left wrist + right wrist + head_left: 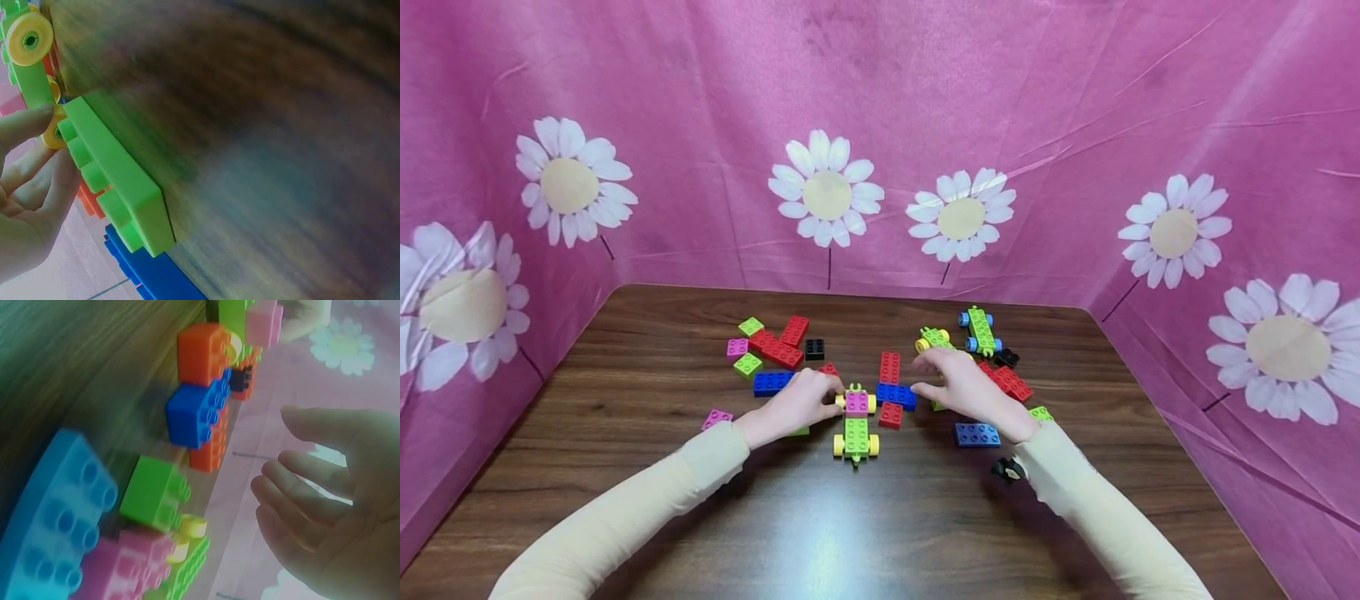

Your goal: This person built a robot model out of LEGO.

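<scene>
Near the middle of the table is a lime-green wheeled toy base (856, 437) with yellow wheels, a pink brick (856, 403) on its far end. My left hand (801, 402) holds this base at its far left wheel, thumb and fingers pinching there in the left wrist view. A lime-green brick (119, 175) lies beside that hand. My right hand (966, 386) hovers over the bricks right of centre, holding nothing, its fingers loosely bent in the right wrist view. Just left of it lie a blue brick (897, 397) and two red bricks, the nearer one (891, 415) close to the wheeled base.
Red, pink, green, black and blue bricks (772, 383) are scattered at the left. Toward the right stand another green base (935, 338) with yellow wheels and one (978, 332) with blue wheels. A light blue brick (977, 435) and a small black piece (1007, 470) lie by the right forearm.
</scene>
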`<state>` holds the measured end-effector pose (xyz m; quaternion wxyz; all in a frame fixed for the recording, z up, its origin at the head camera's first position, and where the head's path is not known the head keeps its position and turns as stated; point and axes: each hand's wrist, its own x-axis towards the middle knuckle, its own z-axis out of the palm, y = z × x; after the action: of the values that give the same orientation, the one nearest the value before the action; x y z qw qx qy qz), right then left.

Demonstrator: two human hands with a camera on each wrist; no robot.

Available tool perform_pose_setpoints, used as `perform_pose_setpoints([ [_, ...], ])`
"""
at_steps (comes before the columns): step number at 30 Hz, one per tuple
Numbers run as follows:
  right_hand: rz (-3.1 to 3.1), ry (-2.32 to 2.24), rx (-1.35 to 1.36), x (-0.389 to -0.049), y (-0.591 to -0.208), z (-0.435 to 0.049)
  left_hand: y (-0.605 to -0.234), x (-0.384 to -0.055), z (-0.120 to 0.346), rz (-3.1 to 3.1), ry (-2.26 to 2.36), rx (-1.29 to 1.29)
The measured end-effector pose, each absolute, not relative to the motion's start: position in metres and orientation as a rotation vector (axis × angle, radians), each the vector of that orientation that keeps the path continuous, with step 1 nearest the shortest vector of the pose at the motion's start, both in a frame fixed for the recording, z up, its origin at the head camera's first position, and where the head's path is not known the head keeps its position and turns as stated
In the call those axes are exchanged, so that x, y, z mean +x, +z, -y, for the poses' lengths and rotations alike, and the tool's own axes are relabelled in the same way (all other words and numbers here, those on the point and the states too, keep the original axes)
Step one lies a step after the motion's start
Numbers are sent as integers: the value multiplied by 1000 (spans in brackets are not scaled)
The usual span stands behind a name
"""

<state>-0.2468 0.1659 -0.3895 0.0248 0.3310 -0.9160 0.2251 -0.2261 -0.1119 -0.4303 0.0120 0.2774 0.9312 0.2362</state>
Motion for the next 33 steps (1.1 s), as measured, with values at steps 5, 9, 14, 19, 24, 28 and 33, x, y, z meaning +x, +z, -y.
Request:
perform_pose_setpoints([
  [5,2805,702,992,-251,-391,-178,-430,-226,112,-2906,738,882],
  [9,2792,698,969,-253,-392,-187,-430,-225,113,-2907,738,887],
  [14,2763,665,940,-257,-393,-202,-431,-225,113,-2911,739,898],
  [19,2768,637,869,-259,-393,-219,-431,-225,113,-2914,744,914],
  [24,2762,622,824,-263,-396,-234,-431,-226,114,-2918,743,919],
  [28,2773,616,788,-264,-400,-245,-431,-226,114,-2915,742,914],
  [33,2794,576,749,-262,-401,-259,-430,-226,113,-2908,740,896],
])
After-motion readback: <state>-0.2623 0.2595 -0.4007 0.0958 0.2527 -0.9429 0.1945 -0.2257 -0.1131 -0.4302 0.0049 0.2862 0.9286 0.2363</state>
